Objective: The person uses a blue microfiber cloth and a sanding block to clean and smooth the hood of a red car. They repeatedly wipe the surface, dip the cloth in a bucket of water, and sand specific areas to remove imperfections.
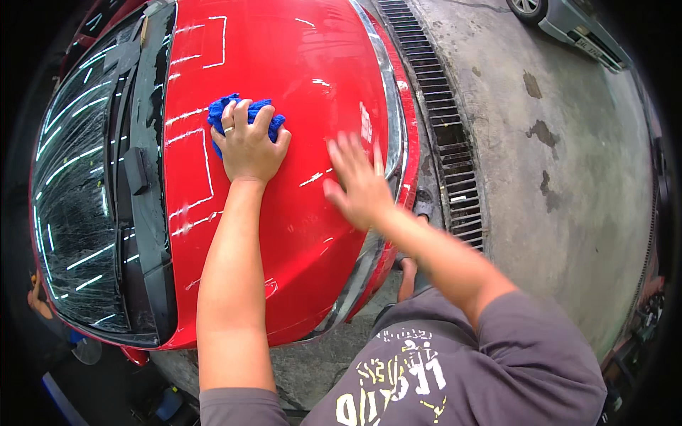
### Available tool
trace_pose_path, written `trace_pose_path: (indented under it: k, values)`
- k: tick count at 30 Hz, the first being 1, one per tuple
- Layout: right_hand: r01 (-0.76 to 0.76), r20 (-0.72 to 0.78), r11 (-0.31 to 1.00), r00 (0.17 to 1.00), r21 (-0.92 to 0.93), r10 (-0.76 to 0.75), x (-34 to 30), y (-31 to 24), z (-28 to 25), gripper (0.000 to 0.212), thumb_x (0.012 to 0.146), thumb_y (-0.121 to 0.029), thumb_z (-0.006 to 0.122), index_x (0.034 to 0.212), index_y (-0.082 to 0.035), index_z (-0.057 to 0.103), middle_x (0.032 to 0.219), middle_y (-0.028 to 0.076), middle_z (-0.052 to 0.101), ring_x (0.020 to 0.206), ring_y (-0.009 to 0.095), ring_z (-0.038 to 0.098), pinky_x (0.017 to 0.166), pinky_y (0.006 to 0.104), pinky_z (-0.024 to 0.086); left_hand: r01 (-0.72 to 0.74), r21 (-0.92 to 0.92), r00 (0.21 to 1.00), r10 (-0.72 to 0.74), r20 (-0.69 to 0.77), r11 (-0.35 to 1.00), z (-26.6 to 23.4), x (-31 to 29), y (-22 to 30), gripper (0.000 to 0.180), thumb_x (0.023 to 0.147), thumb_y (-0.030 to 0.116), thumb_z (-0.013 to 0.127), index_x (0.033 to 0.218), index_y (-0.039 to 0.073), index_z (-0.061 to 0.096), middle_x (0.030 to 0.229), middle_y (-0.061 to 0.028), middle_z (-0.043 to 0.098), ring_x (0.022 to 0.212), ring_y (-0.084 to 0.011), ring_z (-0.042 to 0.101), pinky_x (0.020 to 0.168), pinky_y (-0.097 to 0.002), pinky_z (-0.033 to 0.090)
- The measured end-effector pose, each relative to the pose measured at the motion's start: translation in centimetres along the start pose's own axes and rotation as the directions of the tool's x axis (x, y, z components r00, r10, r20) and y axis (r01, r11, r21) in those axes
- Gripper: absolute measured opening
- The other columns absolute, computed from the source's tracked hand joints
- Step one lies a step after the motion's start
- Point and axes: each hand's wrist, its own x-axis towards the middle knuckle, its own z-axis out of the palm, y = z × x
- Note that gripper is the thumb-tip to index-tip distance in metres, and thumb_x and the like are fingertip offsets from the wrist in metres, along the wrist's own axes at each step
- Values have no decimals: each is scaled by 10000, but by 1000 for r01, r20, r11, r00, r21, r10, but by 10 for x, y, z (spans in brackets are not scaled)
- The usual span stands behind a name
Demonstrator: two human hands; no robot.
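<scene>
A red car hood (305,64) spreads out before me, glossy and streaked with light reflections. My left hand (252,145) presses a bunched blue cloth (226,106) onto the hood, its fingers curled over the fabric. A ring shows on one finger of that hand. To the right, near the hood's front edge, my right hand (359,177) has its fingers stretched out and holds nothing. Motion blurs it slightly, and whether it touches the paint I cannot tell.
Left of the hood lies the car's wet-looking windshield (78,192) with a black wiper cowl (145,184). A slotted floor drain (451,156) runs along the concrete floor (561,213) past the car's front. Another vehicle (582,32) stands at the upper right.
</scene>
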Motion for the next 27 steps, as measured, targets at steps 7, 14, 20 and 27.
trace_pose_path:
  k: [7,14,20,27]
  values:
    - [-77,-118,996,990,-51,71,116,42,8,838,1177,-606,376,1775,-29,273,1860,220,242,1742,383,171,1381,660,134,-22,-51,999,20,-45,998,2,9,8,376,889,431,798,1224,265,767,1480,-52,581,1521,-325,463,1178,-762,416]
    - [-80,148,996,986,35,74,-63,-25,5,991,1097,-628,546,1801,-30,187,1878,255,128,1755,422,67,1334,754,37,-1,-1,1000,1,-30,1000,1,-1,2,359,873,432,803,1191,269,768,1450,-51,584,1528,-324,453,1185,-761,407]
    - [-276,-59,948,956,157,288,159,102,-6,885,1161,-691,328,1791,-73,261,1879,171,206,1753,346,131,1392,642,86,-48,-15,997,47,-68,999,4,14,14,399,884,434,805,1249,280,759,1470,-54,586,1534,-327,448,1204,-730,404]
    - [-236,178,947,964,219,199,-118,-36,17,1029,1111,-571,573,1786,48,104,1858,329,68,1739,496,18,1341,740,75,13,70,999,-15,29,997,-4,2,4,424,883,439,807,1270,273,757,1479,-65,580,1551,-335,447,1189,-729,422]
